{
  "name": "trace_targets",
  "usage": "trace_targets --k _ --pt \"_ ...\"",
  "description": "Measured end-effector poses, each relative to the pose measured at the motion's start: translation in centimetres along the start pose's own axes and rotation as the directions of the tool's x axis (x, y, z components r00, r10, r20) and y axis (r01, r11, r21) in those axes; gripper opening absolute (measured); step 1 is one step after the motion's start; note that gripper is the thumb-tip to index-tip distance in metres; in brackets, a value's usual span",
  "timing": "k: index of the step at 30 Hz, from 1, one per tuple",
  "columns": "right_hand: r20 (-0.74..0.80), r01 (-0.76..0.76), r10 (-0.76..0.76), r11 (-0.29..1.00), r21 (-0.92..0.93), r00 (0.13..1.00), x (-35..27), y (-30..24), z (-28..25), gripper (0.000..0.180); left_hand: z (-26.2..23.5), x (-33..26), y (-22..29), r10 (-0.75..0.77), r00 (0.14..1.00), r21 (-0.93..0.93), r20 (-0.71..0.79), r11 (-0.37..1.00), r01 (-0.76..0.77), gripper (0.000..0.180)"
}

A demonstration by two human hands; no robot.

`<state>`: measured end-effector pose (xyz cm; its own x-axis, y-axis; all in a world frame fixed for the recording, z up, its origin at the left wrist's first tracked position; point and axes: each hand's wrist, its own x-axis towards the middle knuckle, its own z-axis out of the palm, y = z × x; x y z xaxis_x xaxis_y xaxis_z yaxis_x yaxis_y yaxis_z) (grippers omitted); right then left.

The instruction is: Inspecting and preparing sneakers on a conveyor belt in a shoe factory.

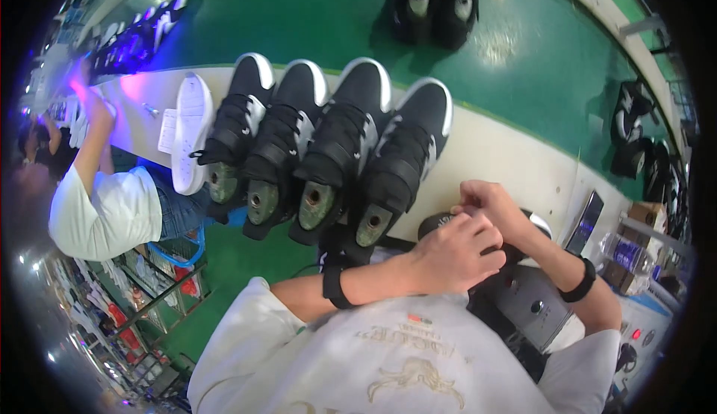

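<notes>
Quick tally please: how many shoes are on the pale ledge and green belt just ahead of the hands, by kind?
Black high-top shoes with white soles, in a row on the pale ledge: 4
Black shoes paired on the green belt: 2
White loose shoe sole on the ledge: 1
Dark shoe under both hands: 1
Total: 8

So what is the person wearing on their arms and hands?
The left hand and right hand are bare, no gloves. Each wrist has a black band: the left wristband is wide and snug, the right wristband a bit narrower. The forearms are uncovered; short white sleeves of a white shirt with a gold-coloured print end near the elbows.
</notes>
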<state>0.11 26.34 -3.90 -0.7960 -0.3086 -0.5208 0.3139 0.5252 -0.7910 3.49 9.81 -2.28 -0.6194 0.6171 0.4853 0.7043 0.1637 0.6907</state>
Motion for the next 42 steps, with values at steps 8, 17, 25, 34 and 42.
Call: trace_targets --k 8,17,25,34,42 --pt "-0.079 0.592 -0.626 0.766 -0.249 0.776 1.9 -10.7 0.2 0.055 0.8 -2.1 1.5 -0.078 0.997 0.023 0.004 0.997 0.077 0.028" --pt "0.158 0.702 -0.790 0.410 -0.582 0.592 3.4 -9.0 2.9 0.042 -0.7 -4.0 0.8 -0.128 0.946 0.030 0.299 0.992 0.125 0.041" --pt "-0.582 0.423 -0.511 0.857 -0.294 0.633 4.9 -5.4 -11.5 0.018 -3.0 -4.9 3.0 -0.181 0.983 0.301 0.038 0.940 0.162 0.037" --pt "-0.453 0.402 -0.588 0.800 -0.445 0.670 7.9 6.8 -22.9 0.026 0.2 -0.9 2.0 -0.293 0.928 0.247 -0.229 0.905 0.347 0.036" --pt "-0.784 0.129 -0.429 0.899 -0.419 0.448 4.0 9.3 -27.6 0.056 3.4 15.1 -9.6 -0.156 0.893 0.406 -0.423 0.848 0.341 0.013"
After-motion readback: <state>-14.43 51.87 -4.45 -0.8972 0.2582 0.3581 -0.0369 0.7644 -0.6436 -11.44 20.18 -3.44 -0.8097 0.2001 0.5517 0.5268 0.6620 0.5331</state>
